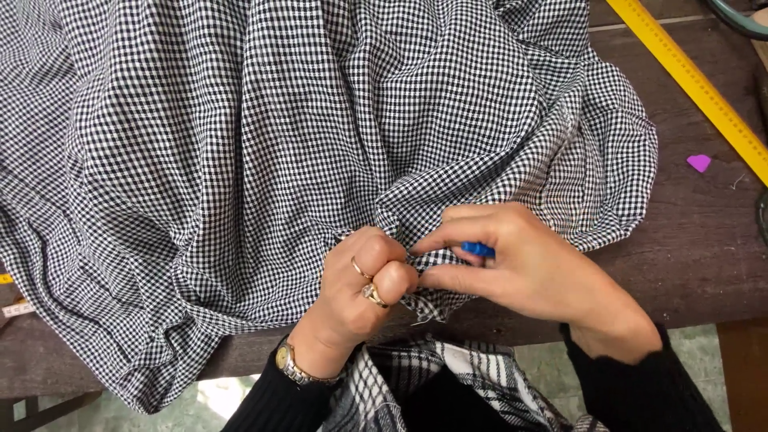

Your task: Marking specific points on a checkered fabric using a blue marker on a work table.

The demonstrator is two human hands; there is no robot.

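A large black-and-white gingham cloth (280,136) lies bunched over a dark wooden table (696,248). My left hand (364,284), with two rings and a metal wristwatch, is clenched on a fold of the cloth near the table's front edge. My right hand (520,268) pinches the same fold from the right and holds a small blue tool (478,250), mostly hidden by the fingers. The two hands touch at the fold.
A yellow ruler (696,80) runs diagonally across the table's far right corner. A small purple piece of tailor's chalk (699,162) lies near it. A tape measure end (16,308) shows at the left edge. Plaid cloth (432,384) lies in my lap.
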